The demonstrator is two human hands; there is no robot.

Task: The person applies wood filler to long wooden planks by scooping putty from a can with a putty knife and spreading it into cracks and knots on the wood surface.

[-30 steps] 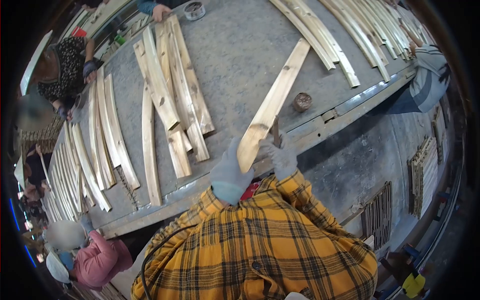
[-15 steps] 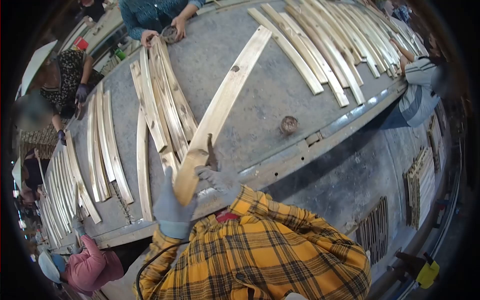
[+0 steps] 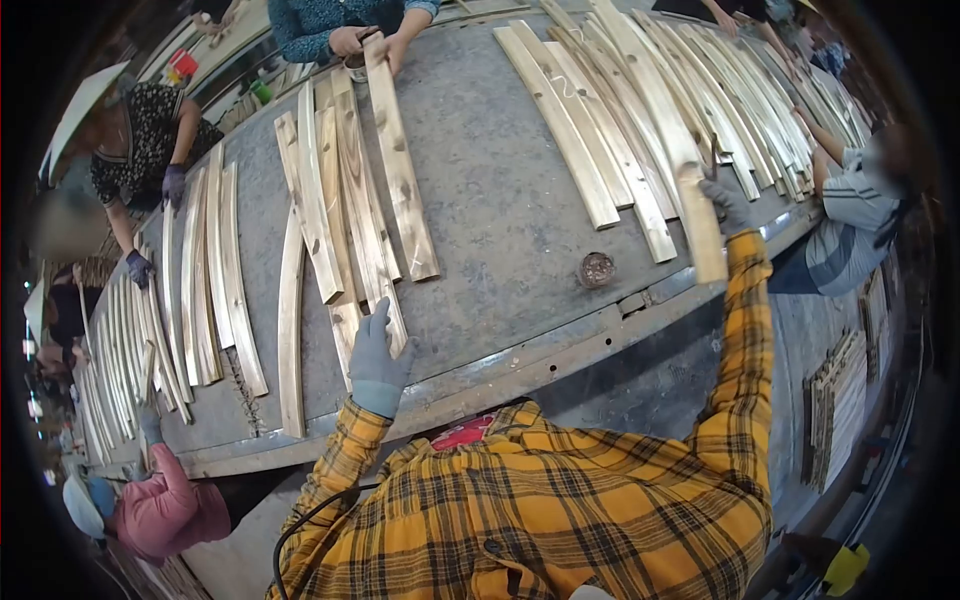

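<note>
My right hand [image 3: 728,208], in a grey glove, grips the near end of a long wooden slat [image 3: 690,190] on the right. A thin dark tool [image 3: 714,158] sticks up from the same hand; its kind does not show. The slat lies over a row of other slats [image 3: 575,135]. My left hand [image 3: 380,365], also gloved, is open with fingers stretched out, right at the near ends of a loose pile of slats [image 3: 345,210]. A small round pot of brown paste [image 3: 597,270] stands on the metal table [image 3: 490,280] between my hands.
Across the table a person in a blue top [image 3: 345,25] holds another slat [image 3: 400,170]. People work at left, one in a pink top [image 3: 170,505], and at right, one in a grey shirt [image 3: 850,215]. More slats [image 3: 205,280] lie leftward. Stacked wood [image 3: 838,410] stands at lower right.
My right hand has carried the slat from the middle over to the row on the right. My left hand has let go of it. The person opposite has lifted a slat.
</note>
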